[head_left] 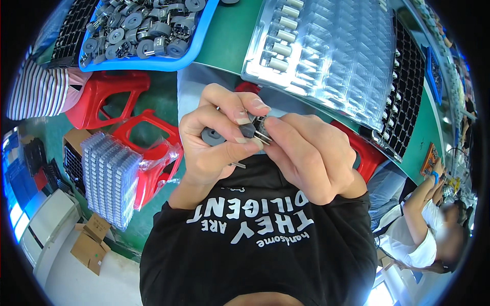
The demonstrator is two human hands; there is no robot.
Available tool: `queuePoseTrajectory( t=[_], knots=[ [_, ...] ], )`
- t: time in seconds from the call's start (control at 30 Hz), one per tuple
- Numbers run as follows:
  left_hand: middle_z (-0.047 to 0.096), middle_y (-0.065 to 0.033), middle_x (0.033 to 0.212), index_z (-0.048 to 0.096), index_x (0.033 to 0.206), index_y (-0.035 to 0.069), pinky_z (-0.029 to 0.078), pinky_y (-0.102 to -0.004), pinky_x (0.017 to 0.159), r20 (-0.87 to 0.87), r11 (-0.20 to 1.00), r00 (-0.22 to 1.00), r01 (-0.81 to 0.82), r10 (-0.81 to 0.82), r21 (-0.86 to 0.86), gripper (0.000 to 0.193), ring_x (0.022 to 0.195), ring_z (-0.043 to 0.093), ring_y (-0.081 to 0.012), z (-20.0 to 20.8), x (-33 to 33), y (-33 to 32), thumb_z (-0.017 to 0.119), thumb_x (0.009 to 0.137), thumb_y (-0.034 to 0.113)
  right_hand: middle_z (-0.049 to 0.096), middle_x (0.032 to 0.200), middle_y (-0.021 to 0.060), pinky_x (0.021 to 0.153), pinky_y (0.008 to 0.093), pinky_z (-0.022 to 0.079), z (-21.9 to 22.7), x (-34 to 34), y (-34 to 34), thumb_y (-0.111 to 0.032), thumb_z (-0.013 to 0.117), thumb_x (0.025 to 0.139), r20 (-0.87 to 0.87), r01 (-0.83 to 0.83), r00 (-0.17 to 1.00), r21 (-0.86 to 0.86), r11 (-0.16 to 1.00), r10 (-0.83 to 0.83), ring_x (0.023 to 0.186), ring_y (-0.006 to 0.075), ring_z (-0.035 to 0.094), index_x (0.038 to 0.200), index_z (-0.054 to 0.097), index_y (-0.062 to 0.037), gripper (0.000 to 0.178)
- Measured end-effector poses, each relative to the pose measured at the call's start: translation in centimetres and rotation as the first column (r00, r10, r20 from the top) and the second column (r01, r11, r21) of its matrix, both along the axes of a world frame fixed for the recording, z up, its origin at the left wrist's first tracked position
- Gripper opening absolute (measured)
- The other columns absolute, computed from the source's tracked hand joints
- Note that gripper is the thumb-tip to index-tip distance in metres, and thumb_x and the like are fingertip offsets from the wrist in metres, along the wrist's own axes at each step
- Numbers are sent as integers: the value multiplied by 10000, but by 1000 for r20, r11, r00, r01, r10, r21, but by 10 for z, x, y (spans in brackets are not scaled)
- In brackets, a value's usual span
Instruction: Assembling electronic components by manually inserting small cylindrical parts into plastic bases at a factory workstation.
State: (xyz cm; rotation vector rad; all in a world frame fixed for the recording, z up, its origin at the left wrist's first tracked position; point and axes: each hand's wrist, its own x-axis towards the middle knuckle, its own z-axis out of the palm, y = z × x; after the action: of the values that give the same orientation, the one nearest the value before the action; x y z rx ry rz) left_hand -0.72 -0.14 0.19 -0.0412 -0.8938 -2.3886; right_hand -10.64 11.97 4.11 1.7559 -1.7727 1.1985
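My left hand (206, 153) and my right hand (321, 155) meet in front of my chest, both closed. Between their fingertips is a small dark grey part with metal pins (248, 130), pinched from both sides; the fingers cover much of it. A grey wheel (212, 136) also sits in the curl of my left fingers, and a thin metal shaft (238, 165) sticks out below that hand. Beyond my hands, to the left, a blue tray (153, 65) is heaped with grey wheels and motor-like parts (133, 20).
Clear plastic trays (332, 56) holding metal cylinders (278, 64) lie on the green table (224, 38), beside a black grid tray (408, 86). Red stools (107, 102) stand left, near stacked clear trays (109, 178) and a cardboard box (92, 245). A co-worker (416, 224) sits at right.
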Motion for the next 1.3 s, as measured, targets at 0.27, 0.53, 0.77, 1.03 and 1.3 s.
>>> queuePoseTrajectory(
  t=[0.27, 0.53, 0.77, 1.03, 1.3],
  knots=[
    [518, -64, 938, 585, 724, 20, 444, -415, 901, -22, 999, 1000, 8, -7, 32, 232, 1003, 572, -277, -2, 2, 0, 705, 644, -162, 617, 767, 187, 448, 254, 474, 4, 1, 1, 72, 742, 591, 26, -9, 1000, 57, 998, 8, 570, 207, 611, 930, 609, 126, 369],
    [507, -66, 935, 555, 708, 35, 450, -451, 910, -23, 1000, 999, -23, 23, 14, 263, 1019, 569, -287, 6, -1, 1, 700, 636, -172, 620, 897, 173, 633, 275, 508, 8, 4, 6, 50, 714, 692, 442, -57, 897, 110, 992, 3, 749, 228, 625, 952, 620, 59, 277],
    [471, -58, 914, 496, 728, 81, 480, -404, 850, 139, 900, 922, -304, 360, -312, 280, 1018, 537, -266, 7, -1, 10, 710, 677, -93, 606, 958, 147, 707, 297, 496, 6, 14, 2, 8, 692, 754, 714, -5, 700, 5, 1000, 0, 828, 242, 611, 911, 613, 33, 177],
    [460, -140, 1016, 472, 806, 25, 461, -273, 688, 358, 998, 934, 14, 8, -59, 117, 925, 550, -206, 20, 1, 34, 526, 784, -77, 656, 862, 108, 669, 285, 500, 9, -3, 59, 6, 674, 766, 626, 373, 712, 46, 927, -317, 773, 216, 645, 819, 621, -2, 75],
    [523, -140, 948, 530, 964, 23, 419, -302, 736, 189, 422, 613, 261, -767, 868, 131, 922, 492, -235, -52, 51, 47, 475, 852, 64, 602, 831, 89, 660, 344, 490, 44, -129, 183, 4, 638, 746, -352, 790, 612, 257, 556, -708, 766, 279, 589, 815, 575, -15, 94]
  ],
)
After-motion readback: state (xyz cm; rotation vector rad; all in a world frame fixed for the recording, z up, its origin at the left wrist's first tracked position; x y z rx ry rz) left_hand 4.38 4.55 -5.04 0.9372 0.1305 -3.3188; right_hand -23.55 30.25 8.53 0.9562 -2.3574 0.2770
